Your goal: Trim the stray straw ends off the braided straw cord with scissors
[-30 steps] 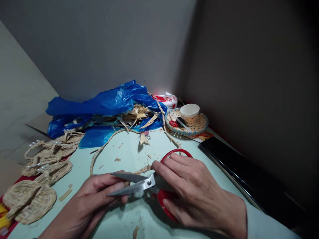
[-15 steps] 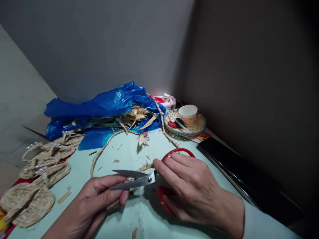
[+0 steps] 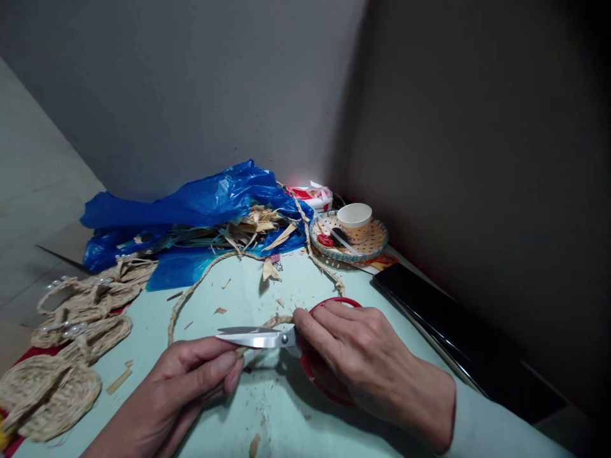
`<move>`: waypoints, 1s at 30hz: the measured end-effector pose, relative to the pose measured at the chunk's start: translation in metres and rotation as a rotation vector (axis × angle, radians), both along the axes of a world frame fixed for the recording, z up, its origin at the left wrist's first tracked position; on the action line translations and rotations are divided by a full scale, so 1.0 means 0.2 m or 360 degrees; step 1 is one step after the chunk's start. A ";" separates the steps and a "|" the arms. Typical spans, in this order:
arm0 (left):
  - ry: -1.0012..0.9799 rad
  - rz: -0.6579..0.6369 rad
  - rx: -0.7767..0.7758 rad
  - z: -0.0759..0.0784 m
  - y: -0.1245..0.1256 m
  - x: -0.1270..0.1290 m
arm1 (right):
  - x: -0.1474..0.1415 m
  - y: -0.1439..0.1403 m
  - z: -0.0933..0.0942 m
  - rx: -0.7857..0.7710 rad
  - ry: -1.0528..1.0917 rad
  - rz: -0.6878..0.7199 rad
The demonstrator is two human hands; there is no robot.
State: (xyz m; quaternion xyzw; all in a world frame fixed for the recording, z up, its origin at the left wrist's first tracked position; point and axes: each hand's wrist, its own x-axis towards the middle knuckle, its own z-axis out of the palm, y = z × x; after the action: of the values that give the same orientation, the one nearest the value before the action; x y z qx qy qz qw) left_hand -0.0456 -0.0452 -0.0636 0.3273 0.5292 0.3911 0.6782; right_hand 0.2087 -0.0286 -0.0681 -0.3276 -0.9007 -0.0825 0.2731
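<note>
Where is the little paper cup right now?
In the head view the paper cup stands at the far right of the table, on a round woven tray by the wall corner, just right of the blue plastic bag.

A crumpled blue plastic bag (image 3: pixel 191 210) with dried straw strips (image 3: pixel 258 222) spilling from it lies at the back of a pale green desk (image 3: pixel 286 420). Right of it, a small woven tray (image 3: pixel 370 245) holds a paper cup (image 3: pixel 354 217). Coiled woven straw pieces (image 3: pixel 62 362) are stacked at the left. A dark flat slab (image 3: pixel 429 305) lies along the right edge.
</note>
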 end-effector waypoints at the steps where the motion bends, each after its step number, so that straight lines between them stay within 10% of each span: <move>1: 0.0014 0.0037 -0.0039 -0.01 -0.01 -0.01 | 0.00 0.00 0.00 -0.0112 0.0030 -0.0013; 8: 0.0188 0.0314 -0.0128 0.04 -0.05 0.05 | 0.01 0.05 0.07 -0.1164 0.0655 -0.0317; 13: 0.0330 0.0214 0.0031 0.10 -0.03 0.09 | 0.01 0.08 0.04 -0.1593 0.0838 -0.0114; 22: 0.1190 -0.0339 0.0847 0.07 0.04 0.01 | 0.00 0.09 -0.04 -0.1785 0.1262 -0.0011; 30: 0.1099 -0.0242 0.0760 0.07 0.02 0.02 | -0.02 0.07 0.01 -0.1849 0.1260 0.0050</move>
State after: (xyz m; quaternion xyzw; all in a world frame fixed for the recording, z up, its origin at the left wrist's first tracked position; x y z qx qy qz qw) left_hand -0.0420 -0.0404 -0.0497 0.6250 0.5941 0.3189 0.3933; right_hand 0.2056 -0.0154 -0.0666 -0.4127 -0.6365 0.5413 0.3625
